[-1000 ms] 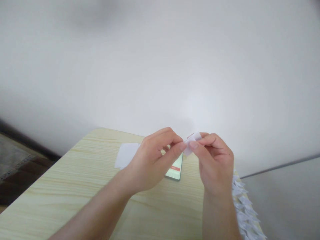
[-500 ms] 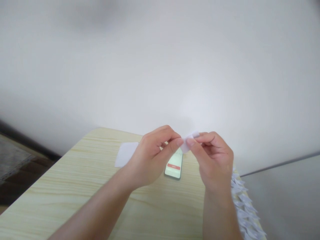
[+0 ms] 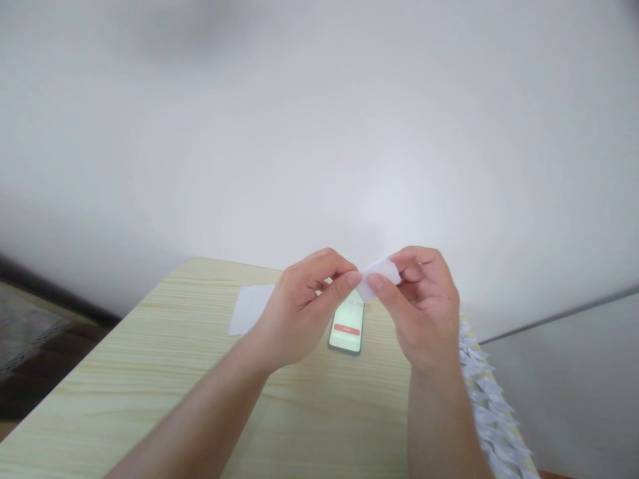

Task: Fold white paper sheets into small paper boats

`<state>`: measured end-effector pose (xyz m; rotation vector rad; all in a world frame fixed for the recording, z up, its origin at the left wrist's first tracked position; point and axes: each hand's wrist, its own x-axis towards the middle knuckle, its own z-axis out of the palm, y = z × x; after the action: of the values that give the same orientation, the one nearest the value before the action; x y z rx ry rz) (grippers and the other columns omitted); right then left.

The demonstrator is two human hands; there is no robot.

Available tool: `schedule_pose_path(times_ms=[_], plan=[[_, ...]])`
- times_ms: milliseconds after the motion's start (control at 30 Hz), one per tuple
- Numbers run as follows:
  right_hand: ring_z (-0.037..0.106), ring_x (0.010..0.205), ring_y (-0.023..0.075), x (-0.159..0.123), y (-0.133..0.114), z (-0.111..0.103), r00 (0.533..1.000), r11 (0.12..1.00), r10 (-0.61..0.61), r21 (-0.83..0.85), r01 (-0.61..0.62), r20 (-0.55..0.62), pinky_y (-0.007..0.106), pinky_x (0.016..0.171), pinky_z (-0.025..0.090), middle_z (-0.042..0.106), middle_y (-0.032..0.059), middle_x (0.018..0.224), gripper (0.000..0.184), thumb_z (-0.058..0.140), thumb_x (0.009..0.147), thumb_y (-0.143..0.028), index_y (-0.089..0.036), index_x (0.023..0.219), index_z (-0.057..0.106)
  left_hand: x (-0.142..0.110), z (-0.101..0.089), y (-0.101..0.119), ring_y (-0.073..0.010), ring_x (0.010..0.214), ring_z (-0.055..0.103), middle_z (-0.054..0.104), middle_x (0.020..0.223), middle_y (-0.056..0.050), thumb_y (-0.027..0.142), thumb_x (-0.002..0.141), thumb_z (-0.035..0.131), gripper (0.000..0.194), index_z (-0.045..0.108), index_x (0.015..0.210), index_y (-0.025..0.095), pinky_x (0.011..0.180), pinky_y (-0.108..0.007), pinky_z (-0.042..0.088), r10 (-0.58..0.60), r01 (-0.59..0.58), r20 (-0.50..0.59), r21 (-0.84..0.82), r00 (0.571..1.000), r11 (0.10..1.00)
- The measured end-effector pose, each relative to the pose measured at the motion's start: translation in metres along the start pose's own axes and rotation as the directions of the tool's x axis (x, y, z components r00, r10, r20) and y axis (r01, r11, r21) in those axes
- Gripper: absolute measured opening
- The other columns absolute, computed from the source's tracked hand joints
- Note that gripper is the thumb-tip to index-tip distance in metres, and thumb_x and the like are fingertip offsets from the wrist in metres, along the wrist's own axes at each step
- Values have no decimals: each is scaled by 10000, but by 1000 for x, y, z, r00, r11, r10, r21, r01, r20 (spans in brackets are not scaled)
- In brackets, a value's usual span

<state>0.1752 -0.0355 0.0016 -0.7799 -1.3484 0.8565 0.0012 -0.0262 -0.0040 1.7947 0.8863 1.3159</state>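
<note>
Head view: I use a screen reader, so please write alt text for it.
Two bare hands, the left hand and right hand, pinch a small white paper piece between their fingertips above a light wooden table. Beneath them lie a phone with its screen lit, a white paper sheet and folded white paper pieces at the table's right edge.

Left hand [image 3: 299, 309] and right hand [image 3: 424, 306] raised together, thumbs and forefingers pinched, fingertips meeting
</note>
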Motion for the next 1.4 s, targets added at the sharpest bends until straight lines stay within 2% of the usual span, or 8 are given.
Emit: schedule_pose_path(times_ms=[200,367,500,700,867,1100,1300,1400], plan=[[674,738,143,0,-3,-2,990,996,82,-29,-79,117,280,687,535,700,-39,815,440,726,943,-204,-318,1339,572,-1,-6,4,-140,796,528,596,849,-7,325,1043,556,239,644,866,190,710,-293,415,-38,36,109,21,993,999],[645,702,140,-1,-2,-5,993,994,34,-104,-22,114,266,626,515,695,-17,825,242,733,934,-215,-282,1160,678,0,-8,8,-133,755,497,569,817,7,347,1041,544,286,639,821,191,654,-284,385,-144,143,152,13,978,990],[636,697,139,-2,1,-3,992,994,46,-103,-34,116,260,606,512,682,-15,836,199,730,927,-217,-277,1113,693,1,-10,9,-130,733,479,549,789,14,311,1035,533,292,643,792,191,651,-280,373,-186,196,191,-34,964,980],[662,731,155,-1,0,-5,982,982,96,-175,-68,160,275,618,517,725,0,908,234,694,922,-184,-283,1134,695,1,-13,8,-131,731,476,543,798,16,266,1031,503,262,597,797,193,638,-273,368,-190,183,190,55,963,982],[642,727,154,-2,-1,-5,987,965,93,-255,-57,129,266,600,495,710,-10,864,145,708,868,-127,-258,931,720,0,-13,10,-132,713,480,525,782,15,239,1016,508,257,582,775,190,626,-276,372,-176,152,237,115,956,982],[672,745,152,0,-1,-6,976,990,110,-111,-90,190,275,642,523,744,-5,866,115,715,942,-228,-265,1046,746,2,-16,10,-121,688,450,529,741,26,298,1017,543,254,602,797,186,615,-268,349,-182,179,135,37,974,983],[739,845,190,0,-1,-9,979,994,83,-92,-67,188,330,735,600,788,20,907,98,686,961,-218,-249,937,776,3,-17,10,-127,667,425,489,689,26,287,998,551,273,570,744,186,608,-278,323,-220,224,91,-32,971,974],[737,896,199,2,-1,-13,970,988,73,-152,-38,232,359,789,613,780,21,956,171,666,948,-171,-270,1025,783,3,-17,9,-130,655,431,512,680,19,285,995,543,292,558,721,186,606,-287,319,-234,236,45,-48,971,971]])
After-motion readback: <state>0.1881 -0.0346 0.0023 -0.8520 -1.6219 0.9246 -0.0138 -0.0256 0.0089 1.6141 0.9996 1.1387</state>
